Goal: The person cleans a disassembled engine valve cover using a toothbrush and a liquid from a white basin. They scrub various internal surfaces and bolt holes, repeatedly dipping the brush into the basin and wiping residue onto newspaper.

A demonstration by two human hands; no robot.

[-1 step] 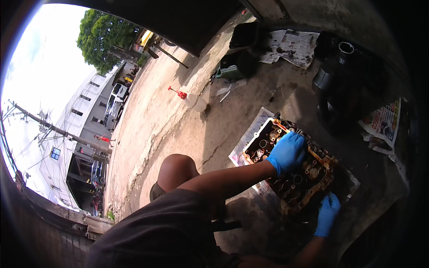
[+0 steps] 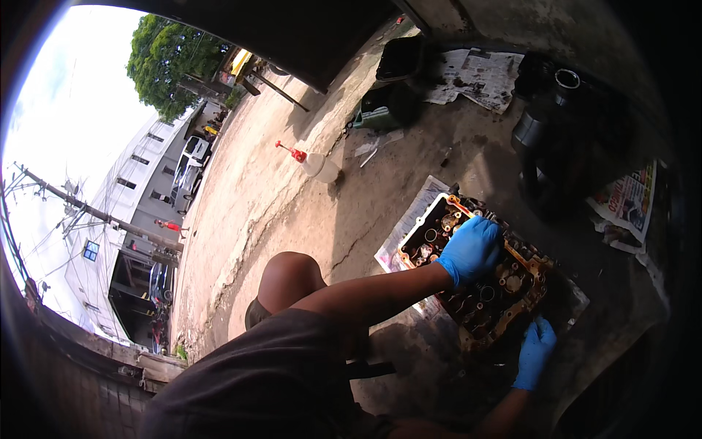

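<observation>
We look down on an oily metal engine part (image 2: 484, 294), probably a cylinder head, lying on a sheet of newspaper (image 2: 411, 219) on rough concrete. Its long axis runs from about ten o'clock to four o'clock.

Our blue-gloved left hand (image 2: 472, 252) is the nearer one, resting over the part's middle; its fingers curl down together, and we cannot tell what, if anything, they pinch. Our right hand (image 2: 537, 353), gloved alike, sits at the part's five o'clock edge, so the part lies toward eleven from it. Its fingers bunch close to that edge; whether they touch or grip is too dark to tell.

Our left forearm (image 2: 380, 294) crosses in from eight o'clock, and its hand hides the part's centre. Around the part: our bare knee (image 2: 292, 279) at nine, a red-topped bottle (image 2: 319, 167) at ten, a green container (image 2: 376, 115) at eleven, and black containers (image 2: 540, 139) at one.
</observation>
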